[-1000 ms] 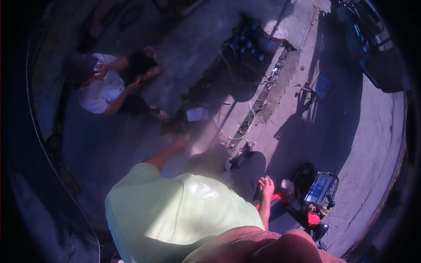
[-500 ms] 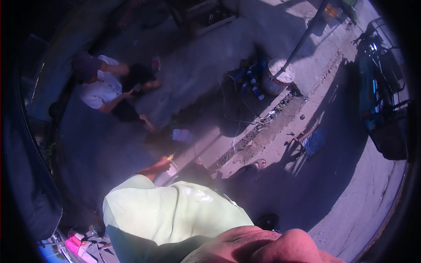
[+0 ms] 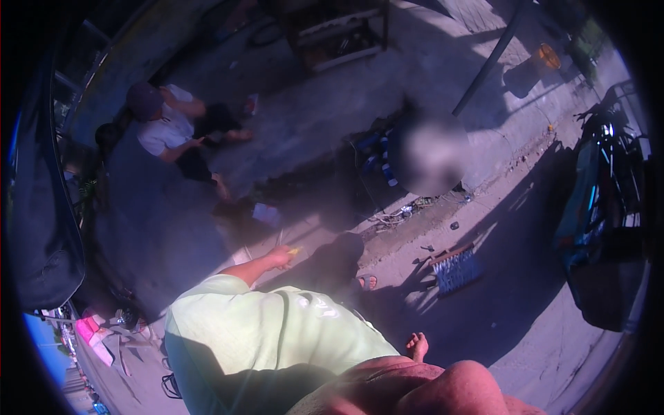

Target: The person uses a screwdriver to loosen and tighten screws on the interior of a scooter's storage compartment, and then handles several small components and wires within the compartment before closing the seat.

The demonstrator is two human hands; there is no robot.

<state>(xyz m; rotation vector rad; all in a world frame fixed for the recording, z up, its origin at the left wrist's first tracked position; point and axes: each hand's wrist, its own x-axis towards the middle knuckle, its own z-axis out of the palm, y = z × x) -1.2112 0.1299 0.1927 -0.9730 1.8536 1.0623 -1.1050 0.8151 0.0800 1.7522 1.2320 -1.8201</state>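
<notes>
My left hand (image 3: 280, 257) reaches forward from the light green sleeve, its fingers closed on a small yellow object (image 3: 295, 251). The object's kind is too small to make out. Low on the right, past the edge of my shirt, part of my right hand (image 3: 417, 345) shows. Its fingers look loosely apart, with nothing visible in them. Beyond my left hand, a pale, flat, box-like thing (image 3: 266, 214) lies on the ground, not touched by either hand.
A person in a white shirt (image 3: 166, 131) sits low at the far left. Ahead are a dark rack (image 3: 339, 41), a pole (image 3: 487, 66) and blue-and-white items (image 3: 382, 162). At right lie a striped folding stool (image 3: 456, 268) and a parked vehicle (image 3: 602, 228). An orange bucket (image 3: 548, 57) stands farther back.
My left hand has moved right and shows more fully, with the yellow object still in it. My right hand has come into view. The stool and sandalled foot appear shifted left as the view turned.
</notes>
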